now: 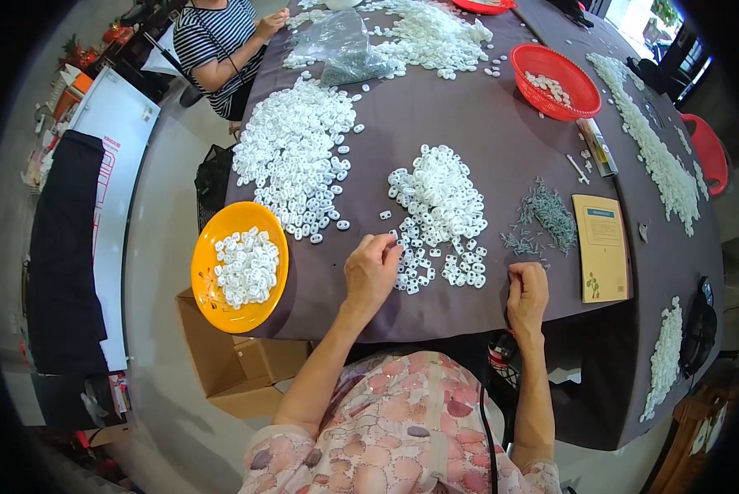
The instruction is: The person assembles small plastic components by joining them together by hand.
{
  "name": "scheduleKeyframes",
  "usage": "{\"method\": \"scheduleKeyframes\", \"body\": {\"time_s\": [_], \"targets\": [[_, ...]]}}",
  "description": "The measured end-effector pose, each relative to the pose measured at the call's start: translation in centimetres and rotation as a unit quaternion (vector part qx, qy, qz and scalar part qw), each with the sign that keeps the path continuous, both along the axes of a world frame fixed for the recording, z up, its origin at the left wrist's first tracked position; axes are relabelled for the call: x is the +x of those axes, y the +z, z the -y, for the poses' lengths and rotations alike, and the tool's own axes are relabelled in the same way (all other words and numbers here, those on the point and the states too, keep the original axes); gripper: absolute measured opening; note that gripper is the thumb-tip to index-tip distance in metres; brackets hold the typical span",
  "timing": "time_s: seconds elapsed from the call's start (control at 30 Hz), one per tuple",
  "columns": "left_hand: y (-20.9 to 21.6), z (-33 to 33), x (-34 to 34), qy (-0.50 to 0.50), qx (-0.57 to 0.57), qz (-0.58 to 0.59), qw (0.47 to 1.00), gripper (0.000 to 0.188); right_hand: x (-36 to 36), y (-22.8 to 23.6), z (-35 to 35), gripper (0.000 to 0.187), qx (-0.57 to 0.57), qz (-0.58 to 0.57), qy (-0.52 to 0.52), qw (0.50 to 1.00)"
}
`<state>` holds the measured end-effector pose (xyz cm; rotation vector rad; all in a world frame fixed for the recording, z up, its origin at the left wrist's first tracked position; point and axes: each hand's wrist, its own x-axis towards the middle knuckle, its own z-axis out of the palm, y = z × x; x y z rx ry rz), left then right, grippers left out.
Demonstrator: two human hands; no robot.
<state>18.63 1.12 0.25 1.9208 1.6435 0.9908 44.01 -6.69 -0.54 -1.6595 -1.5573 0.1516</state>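
Observation:
My left hand (371, 267) is closed in a pinch at the near left edge of a heap of small white plastic pieces with two holes (445, 193). One white piece shows right at its fingertips; whether it is held I cannot tell. My right hand (527, 295) is curled shut at the table's near edge, just below a scatter of small grey pins (549, 216). Whatever its fingers hold is hidden. Left of my left hand, an orange-yellow plate (206, 288) carries a mound of the same white pieces.
A larger white heap (291, 148) lies far left, near a clear plastic bag (341, 45). A red basket (557, 82) and a tan booklet (601, 247) are on the right. Another person (217, 49) sits across the far left corner. A cardboard box (258, 370) stands below the table edge.

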Motion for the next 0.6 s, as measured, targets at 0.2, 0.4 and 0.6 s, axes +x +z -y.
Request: {"method": "scheduleKeyframes", "body": {"time_s": [0.2, 0.4, 0.6], "targets": [[-0.7, -0.1, 1.2, 0.012, -0.019, -0.034, 0.999, 0.014, -0.2, 0.1, 0.0, 0.014, 0.005, 0.002, -0.003, 1.000], [-0.5, 0.9, 1.3, -0.029, -0.028, 0.014, 0.999, 0.012, 0.0, -0.4, 0.0, 0.014, 0.009, 0.006, -0.011, 1.000], [-1.0, 0.8, 0.3, -0.043, -0.047, 0.065, 0.996, 0.010, -0.3, -0.1, 0.0, 0.013, 0.009, 0.000, -0.011, 1.000]]}}
